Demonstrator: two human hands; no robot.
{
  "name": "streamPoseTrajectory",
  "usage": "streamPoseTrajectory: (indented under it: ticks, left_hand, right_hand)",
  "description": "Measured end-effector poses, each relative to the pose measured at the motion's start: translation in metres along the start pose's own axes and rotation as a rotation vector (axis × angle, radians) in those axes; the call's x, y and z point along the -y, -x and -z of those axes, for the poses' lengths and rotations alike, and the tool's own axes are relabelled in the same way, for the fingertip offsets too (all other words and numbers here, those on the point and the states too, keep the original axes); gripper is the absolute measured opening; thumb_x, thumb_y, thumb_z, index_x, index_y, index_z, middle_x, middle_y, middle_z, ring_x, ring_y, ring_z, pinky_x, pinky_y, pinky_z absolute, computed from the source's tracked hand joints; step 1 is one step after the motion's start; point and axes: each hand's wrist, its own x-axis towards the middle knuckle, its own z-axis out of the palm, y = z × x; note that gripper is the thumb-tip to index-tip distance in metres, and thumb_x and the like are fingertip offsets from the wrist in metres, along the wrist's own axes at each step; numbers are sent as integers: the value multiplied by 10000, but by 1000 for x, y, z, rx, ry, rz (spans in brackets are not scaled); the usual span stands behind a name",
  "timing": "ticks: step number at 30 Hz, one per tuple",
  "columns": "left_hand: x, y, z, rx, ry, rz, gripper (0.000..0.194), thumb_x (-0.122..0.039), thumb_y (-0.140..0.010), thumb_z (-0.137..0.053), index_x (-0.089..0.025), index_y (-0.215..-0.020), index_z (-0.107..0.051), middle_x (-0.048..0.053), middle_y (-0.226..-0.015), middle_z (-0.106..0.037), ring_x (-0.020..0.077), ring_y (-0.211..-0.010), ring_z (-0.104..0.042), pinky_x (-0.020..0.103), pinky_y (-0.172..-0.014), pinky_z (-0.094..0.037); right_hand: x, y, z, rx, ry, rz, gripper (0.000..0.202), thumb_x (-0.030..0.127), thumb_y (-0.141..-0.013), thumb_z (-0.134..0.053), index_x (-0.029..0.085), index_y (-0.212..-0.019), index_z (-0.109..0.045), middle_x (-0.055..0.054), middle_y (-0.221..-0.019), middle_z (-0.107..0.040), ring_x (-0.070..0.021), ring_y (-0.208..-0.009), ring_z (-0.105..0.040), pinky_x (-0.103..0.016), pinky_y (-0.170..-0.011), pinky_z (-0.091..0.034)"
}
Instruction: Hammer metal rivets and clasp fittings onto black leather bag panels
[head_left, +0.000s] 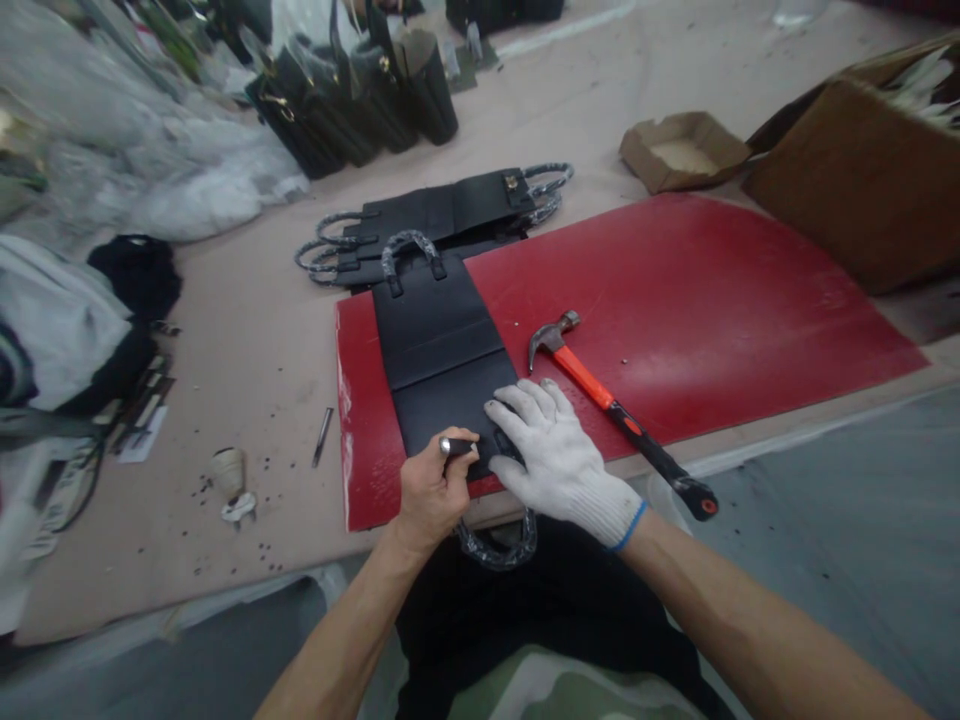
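Observation:
My bare left hand (pixel 433 492) is closed around a short metal punch (pixel 455 447), its rounded end showing above the fingers; its tip is hidden. Under it lies a black leather bag panel (pixel 442 335) with plastic-wrapped handles at its far and near ends. In a white knit glove, my right hand (pixel 551 455) rests on the panel's near right edge, fingers stretched out and holding nothing. A claw hammer (pixel 600 390) with an orange and black handle lies just right of the glove, on the red sheet (pixel 675 310).
More black panels with wrapped handles (pixel 442 215) lie beyond. Finished black bags (pixel 360 100) stand at the back left. Cardboard boxes (pixel 855 190) are at the right. On the left are a thin metal rod (pixel 322 437), a thread cone (pixel 229 472) and a white-and-black machine (pixel 60 320).

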Motion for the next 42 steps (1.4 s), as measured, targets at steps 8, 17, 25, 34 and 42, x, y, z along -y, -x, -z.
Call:
streamPoseTrajectory:
  ticks: [8,17,25,34,42]
  left_hand:
    - [-1,1,-2,-37,31,100,112,-213,-966,-579,-196,-993,-687,32,-941,-777,170,-876,-753,265,-803,-620]
    - [4,5,-4,-2,-15,2,127,-199,-967,-569,-206,-1031,-678,35,-969,-768,166,-881,-745,255,-801,-600]
    - [2,3,-5,41,2,-53,152,-156,-951,-556,-213,-1061,-644,29,-945,-757,159,-824,-745,240,-761,-599]
    - [3,2,-10,24,68,-62,168,-121,-940,-539,-216,-1049,-625,35,-936,-752,169,-793,-744,241,-731,-586]
    - [8,4,-14,36,82,-57,154,-139,-952,-519,-211,-1051,-614,41,-869,-723,190,-755,-730,256,-691,-556]
  right_hand:
    - [0,2,-1,-33,-12,14,580,301,-848,-730,162,-1393,-591,-127,-1455,-539,-371,-1396,-406,-595,-1262,-214]
    - [-1,3,-2,-70,-59,46,545,310,-840,-745,149,-1345,-619,-137,-1419,-567,-358,-1368,-446,-596,-1250,-227]
    - [-29,29,47,-206,213,-267,411,303,-951,-604,115,-1317,-603,-195,-1320,-602,-377,-1173,-571,-516,-993,-498]
    - [-44,42,54,161,411,-616,376,87,-971,-398,47,-1313,-548,-234,-1076,-621,-330,-906,-664,-391,-711,-506]
    - [-1,33,115,-34,-537,-568,285,419,-1036,-402,194,-1158,-527,75,-636,-435,-154,-467,-460,-251,-436,-397]
